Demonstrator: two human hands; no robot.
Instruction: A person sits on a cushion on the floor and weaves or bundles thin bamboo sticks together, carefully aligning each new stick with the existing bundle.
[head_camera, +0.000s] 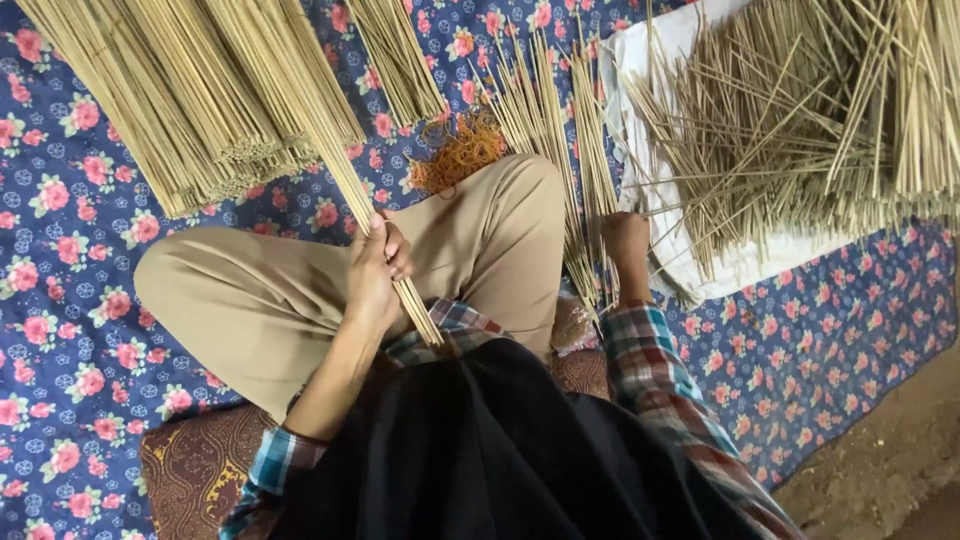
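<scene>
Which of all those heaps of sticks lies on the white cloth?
The loose, crisscrossed pile of sticks at upper right lies on the white cloth. The tidy stacked bundles at upper left rest straight on the flowered sheet.

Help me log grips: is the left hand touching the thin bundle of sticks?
Touching. The head view shows the left hand with its fingers wrapped around the thin bundle of sticks.

floor's covered by a blue floral sheet (60, 250), with stick bundles (190, 110) stacked top left, an orange rubber band pile (460, 150) mid, a white cloth (740, 265) holding loose sticks (790, 120) on the right, brown cushion (195, 470) below
</scene>
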